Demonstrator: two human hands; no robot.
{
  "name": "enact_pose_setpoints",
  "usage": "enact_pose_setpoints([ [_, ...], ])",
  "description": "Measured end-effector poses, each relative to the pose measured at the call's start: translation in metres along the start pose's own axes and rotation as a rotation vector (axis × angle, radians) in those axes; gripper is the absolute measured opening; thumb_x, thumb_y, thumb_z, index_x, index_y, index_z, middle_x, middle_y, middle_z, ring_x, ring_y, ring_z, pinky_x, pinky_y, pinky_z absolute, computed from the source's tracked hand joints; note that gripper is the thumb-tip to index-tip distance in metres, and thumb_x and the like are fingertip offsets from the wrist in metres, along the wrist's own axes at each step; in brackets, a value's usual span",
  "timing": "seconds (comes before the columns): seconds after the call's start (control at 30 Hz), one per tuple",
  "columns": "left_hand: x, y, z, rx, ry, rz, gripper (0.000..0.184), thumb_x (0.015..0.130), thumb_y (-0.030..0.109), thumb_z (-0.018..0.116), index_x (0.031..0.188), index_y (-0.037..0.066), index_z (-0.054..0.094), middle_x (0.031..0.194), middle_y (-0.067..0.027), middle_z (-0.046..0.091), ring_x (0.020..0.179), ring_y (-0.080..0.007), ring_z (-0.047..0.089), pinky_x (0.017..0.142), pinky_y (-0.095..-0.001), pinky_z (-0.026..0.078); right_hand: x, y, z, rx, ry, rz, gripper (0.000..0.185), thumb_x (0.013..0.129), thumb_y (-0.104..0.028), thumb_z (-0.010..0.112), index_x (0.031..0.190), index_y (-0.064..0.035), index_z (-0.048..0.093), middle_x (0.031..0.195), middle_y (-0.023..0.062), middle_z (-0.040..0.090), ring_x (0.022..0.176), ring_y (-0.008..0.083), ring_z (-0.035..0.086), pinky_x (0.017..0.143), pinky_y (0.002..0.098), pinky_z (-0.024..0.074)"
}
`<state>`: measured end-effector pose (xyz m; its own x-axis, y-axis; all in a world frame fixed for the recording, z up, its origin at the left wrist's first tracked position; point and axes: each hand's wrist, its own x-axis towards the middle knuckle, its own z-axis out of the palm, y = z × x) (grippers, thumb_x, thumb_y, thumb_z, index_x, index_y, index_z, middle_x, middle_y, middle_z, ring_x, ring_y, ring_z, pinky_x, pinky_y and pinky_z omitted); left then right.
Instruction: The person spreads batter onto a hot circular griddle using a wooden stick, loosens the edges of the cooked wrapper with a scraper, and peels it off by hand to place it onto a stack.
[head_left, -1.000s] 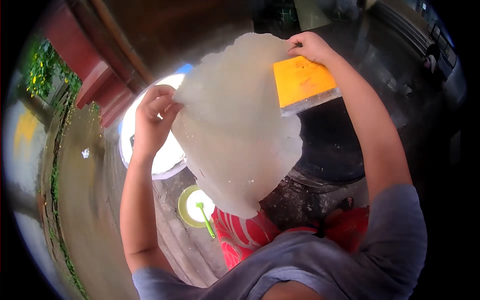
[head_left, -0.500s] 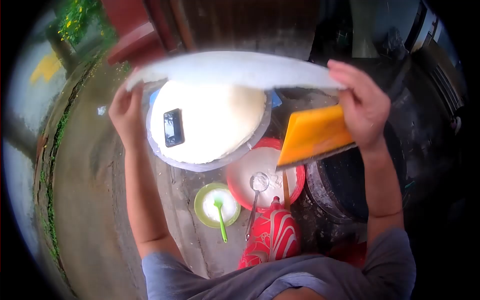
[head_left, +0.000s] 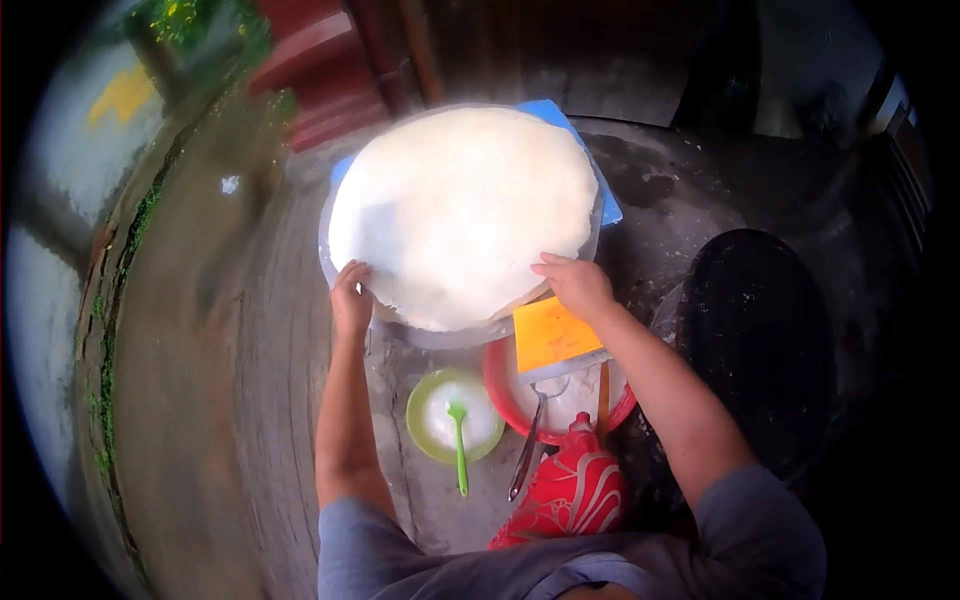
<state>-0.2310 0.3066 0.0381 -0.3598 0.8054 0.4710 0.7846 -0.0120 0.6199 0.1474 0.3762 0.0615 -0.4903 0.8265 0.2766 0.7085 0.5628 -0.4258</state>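
Note:
A thin white round sheet point(head_left: 480, 200) lies over the pale round stack, and a dark phone-shaped patch shows faintly through its left part. My left hand point(head_left: 351, 300) is at the sheet's near left edge, fingers curled and closed on it. At the near right edge, the fingertips of my right hand point(head_left: 578, 285) touch the sheet. From that same hand hangs an orange scraper point(head_left: 552, 335) with a pale lower edge; its grip is hidden under the palm. The scraper is above a red basin point(head_left: 497, 385) of white powder.
A green bowl point(head_left: 417, 420) of white stuff holds a green brush-like utensil point(head_left: 460, 450). A metal ladle point(head_left: 526, 450) leans in the basin. Something wrapped in red patterned cloth point(head_left: 570, 490) is nearest my body. A blue board point(head_left: 600, 190) sticks out behind the stack; a large black round surface point(head_left: 760, 340) is rightward.
Both hands came down and toward each other, laying the raised sheet over the stack and the phone. The orange scraper travelled left along with my right hand.

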Motion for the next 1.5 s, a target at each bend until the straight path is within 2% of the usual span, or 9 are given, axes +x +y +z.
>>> enact_pose_setpoints([
  [0.23, 0.007, 0.000, 0.018, 0.000, 0.511, -0.078, 0.031, 0.074, -0.007, 0.054, 0.104, 0.001, 0.059, 0.120, -0.0099, 0.052, 0.116, -0.0251, 0.045, 0.093, -0.0309, 0.039, 0.027, -0.035, -0.017, 0.401, 0.104, 0.075, 0.017, 0.080, -0.008, 0.056, 0.094, -0.0057, 0.065, 0.089, 0.0134, 0.065, 0.081, 0.0283, 0.063, 0.072, 0.0311, 0.0493],
  [0.3, 0.008, -0.021, 0.022, -0.283, 0.327, -0.265, 0.038, 0.078, 0.008, 0.054, 0.116, 0.010, 0.053, 0.125, -0.0126, 0.048, 0.116, -0.0292, 0.042, 0.096, -0.0368, 0.035, 0.021, -0.039, -0.021, 0.410, 0.053, 0.058, 0.017, 0.080, -0.008, 0.056, 0.095, -0.0059, 0.065, 0.091, 0.0131, 0.064, 0.082, 0.0277, 0.063, 0.073, 0.0312, 0.0494],
  [0.43, 0.001, 0.028, 0.001, -0.785, 0.483, -0.537, 0.038, 0.086, 0.024, 0.047, 0.118, 0.003, 0.050, 0.114, -0.0181, 0.051, 0.102, -0.0295, 0.050, 0.089, -0.0369, 0.040, -0.027, -0.034, -0.027, 0.338, -0.008, -0.066, 0.019, 0.081, -0.003, 0.055, 0.098, -0.0041, 0.064, 0.100, 0.0144, 0.063, 0.092, 0.0272, 0.061, 0.077, 0.0304, 0.0482],
  [0.67, 0.000, -0.009, 0.013, -0.032, 0.150, -0.270, 0.037, 0.082, 0.021, 0.053, 0.114, 0.003, 0.051, 0.103, -0.0171, 0.053, 0.100, -0.0299, 0.052, 0.083, -0.0390, 0.042, -0.036, -0.017, -0.001, 0.227, 0.029, -0.071, 0.019, 0.081, -0.007, 0.054, 0.097, -0.0066, 0.064, 0.100, 0.0124, 0.063, 0.091, 0.0275, 0.061, 0.076, 0.0323, 0.0493],
  [0.87, 0.051, -0.011, -0.014, -0.698, -0.064, -0.598, 0.035, 0.085, 0.020, 0.049, 0.111, -0.002, 0.052, 0.101, -0.0152, 0.058, 0.093, -0.0278, 0.057, 0.078, -0.0393, 0.047, 0.002, -0.053, -0.023, 0.340, 0.118, -0.053, 0.017, 0.082, -0.007, 0.055, 0.096, -0.0042, 0.064, 0.094, 0.0132, 0.064, 0.085, 0.0284, 0.062, 0.072, 0.0323, 0.0500],
  [0.97, 0.028, 0.002, -0.036, -1.525, 0.013, -0.863, 0.035, 0.084, 0.017, 0.048, 0.111, -0.005, 0.050, 0.106, -0.0137, 0.058, 0.092, -0.0230, 0.059, 0.077, -0.0366, 0.048, 0.003, -0.051, -0.032, 0.371, 0.164, -0.030, 0.017, 0.081, -0.007, 0.055, 0.096, -0.0040, 0.064, 0.094, 0.0125, 0.064, 0.083, 0.0278, 0.063, 0.070, 0.0316, 0.0504],
  [1.2, 0.037, -0.021, -0.015, -0.870, 0.027, -0.784, 0.023, 0.069, -0.003, 0.061, 0.091, -0.004, 0.056, 0.083, -0.0116, 0.059, 0.077, -0.0230, 0.059, 0.068, -0.0347, 0.051, 0.008, -0.044, -0.018, 0.258, 0.122, -0.176, 0.018, 0.081, -0.007, 0.056, 0.096, -0.0071, 0.064, 0.095, 0.0103, 0.064, 0.082, 0.0275, 0.062, 0.070, 0.0320, 0.0506],
  [1.37, 0.101, -0.038, -0.009, -0.938, 0.109, -0.698, 0.019, 0.069, -0.007, 0.059, 0.088, -0.010, 0.057, 0.079, -0.0113, 0.059, 0.071, -0.0220, 0.057, 0.062, -0.0308, 0.046, 0.033, -0.050, -0.011, 0.289, 0.131, -0.205, 0.018, 0.081, -0.009, 0.056, 0.097, -0.0079, 0.064, 0.095, 0.0107, 0.064, 0.081, 0.0282, 0.062, 0.070, 0.0309, 0.0502],
  [1.5, 0.110, -0.077, -0.015, -1.282, 0.220, -0.770, 0.030, 0.085, 0.016, 0.051, 0.100, -0.010, 0.052, 0.094, -0.0148, 0.058, 0.085, -0.0244, 0.056, 0.073, -0.0324, 0.046, 0.062, -0.037, 0.000, 0.509, 0.090, 0.064, 0.019, 0.083, -0.012, 0.058, 0.099, -0.0016, 0.062, 0.091, 0.0116, 0.066, 0.078, 0.0191, 0.063, 0.070, 0.0264, 0.0482],
])
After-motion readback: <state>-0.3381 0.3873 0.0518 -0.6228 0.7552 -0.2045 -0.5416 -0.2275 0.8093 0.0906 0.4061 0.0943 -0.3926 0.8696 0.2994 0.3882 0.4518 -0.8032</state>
